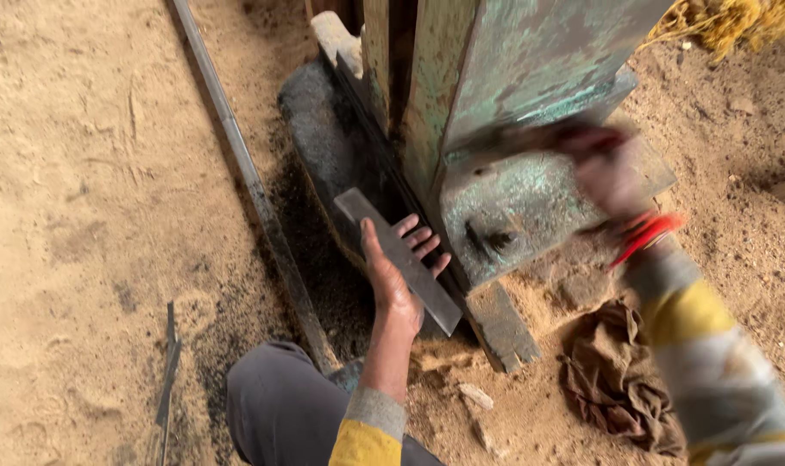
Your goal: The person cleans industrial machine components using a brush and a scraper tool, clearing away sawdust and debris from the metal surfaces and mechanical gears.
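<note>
Left hand [392, 272] has its fingers [420, 240] curled round a flat dark metal bar [401, 259], thumb along the near edge and the fingertips poking out on the far side, so it's clamped on that bar pretty firmly. The bar runs on a slant from upper left to lower right, and it sits right up against the foot of a big green-painted machine [496, 95], over the dark curved base [319, 129] next to it. Right hand [604, 168] is a blur, up at the machine's flaking green base plate [530, 203], and honestly I can't tell if its fingers are apart or gripping anything. There are red bangles [647, 233] on that wrist and a grey-and-yellow striped sleeve [712, 362] behind it. Further out, a crumpled brown rag [617, 375] lies in the sand below the right arm, and a wooden wedge [500, 324] sticks out from under the machine just beside the bar's lower end. A long thin steel rod [246, 173] lies across the sandy ground [82, 173] to the left, with black filings scattered between it and the machine. The person's grey-clad knee [280, 406] is at the bottom.
</note>
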